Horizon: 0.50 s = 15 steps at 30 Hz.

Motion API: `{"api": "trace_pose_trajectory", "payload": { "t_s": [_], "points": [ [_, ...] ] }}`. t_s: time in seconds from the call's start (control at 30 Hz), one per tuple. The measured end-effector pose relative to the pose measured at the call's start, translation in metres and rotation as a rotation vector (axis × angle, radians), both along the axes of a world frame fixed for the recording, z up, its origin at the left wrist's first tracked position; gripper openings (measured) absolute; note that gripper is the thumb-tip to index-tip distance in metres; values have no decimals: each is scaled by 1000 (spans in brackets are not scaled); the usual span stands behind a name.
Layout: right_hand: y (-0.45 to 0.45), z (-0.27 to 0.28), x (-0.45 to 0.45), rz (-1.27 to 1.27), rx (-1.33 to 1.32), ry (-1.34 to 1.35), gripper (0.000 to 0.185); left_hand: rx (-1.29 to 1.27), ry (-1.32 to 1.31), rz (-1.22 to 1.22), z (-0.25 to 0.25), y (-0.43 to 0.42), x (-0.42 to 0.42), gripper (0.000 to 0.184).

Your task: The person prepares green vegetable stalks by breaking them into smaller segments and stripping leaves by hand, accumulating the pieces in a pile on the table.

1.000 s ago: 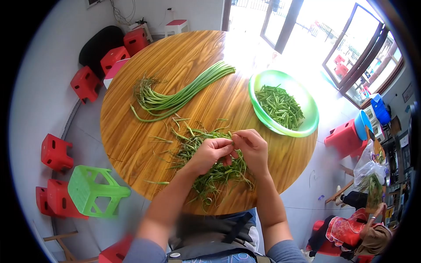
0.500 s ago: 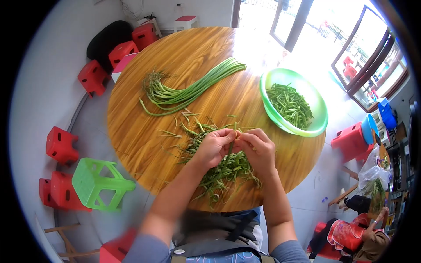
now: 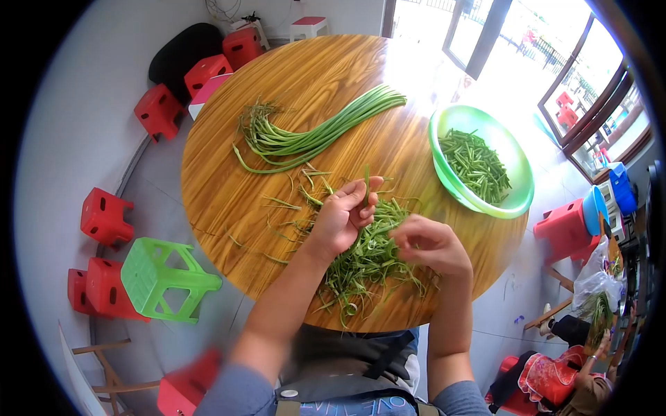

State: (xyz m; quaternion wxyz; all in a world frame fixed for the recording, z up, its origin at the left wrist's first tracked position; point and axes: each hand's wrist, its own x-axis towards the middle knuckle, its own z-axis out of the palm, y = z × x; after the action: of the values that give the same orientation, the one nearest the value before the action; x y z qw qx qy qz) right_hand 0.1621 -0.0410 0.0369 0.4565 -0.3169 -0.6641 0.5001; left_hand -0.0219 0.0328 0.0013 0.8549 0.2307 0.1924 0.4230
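My left hand (image 3: 347, 213) is closed around a green garlic scape (image 3: 367, 182), whose end sticks up past the fingers. Lower and to the right, my right hand (image 3: 433, 244) hovers over the pile with bent fingers; motion blurs the fingertips, so anything between them cannot be made out. Under both hands lies a loose heap of green strips and peelings (image 3: 371, 267). Beyond it, a bunch of long garlic scapes (image 3: 312, 141) rests on the table, its dry, tangled ends to the left. Short cut green pieces (image 3: 475, 163) sit in a light green basin (image 3: 447, 182) on the right.
The round wooden table (image 3: 229, 201) fills the middle. Red stools (image 3: 105, 216) and a green stool (image 3: 163, 277) stand to the left. At lower right, another person (image 3: 555, 378) sits holding green stalks (image 3: 596, 315). A glass door (image 3: 590, 90) stands open at upper right.
My hands, together at the scape before, are now apart. The right has moved down and right, away from the left, which still holds the scape. The view has shifted slightly.
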Motion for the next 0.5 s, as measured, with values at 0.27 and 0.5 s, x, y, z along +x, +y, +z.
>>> {"api": "trace_pose_trajectory", "payload": {
  "t_s": [0.27, 0.5],
  "points": [
    [4, -6, -3, -315, 110, -433, 14, 164, 223, 46, 6, -8, 6, 21],
    [11, -22, 7, -372, 186, -341, 19, 277, 366, 49, 9, -12, 8, 24]
  ]
}}
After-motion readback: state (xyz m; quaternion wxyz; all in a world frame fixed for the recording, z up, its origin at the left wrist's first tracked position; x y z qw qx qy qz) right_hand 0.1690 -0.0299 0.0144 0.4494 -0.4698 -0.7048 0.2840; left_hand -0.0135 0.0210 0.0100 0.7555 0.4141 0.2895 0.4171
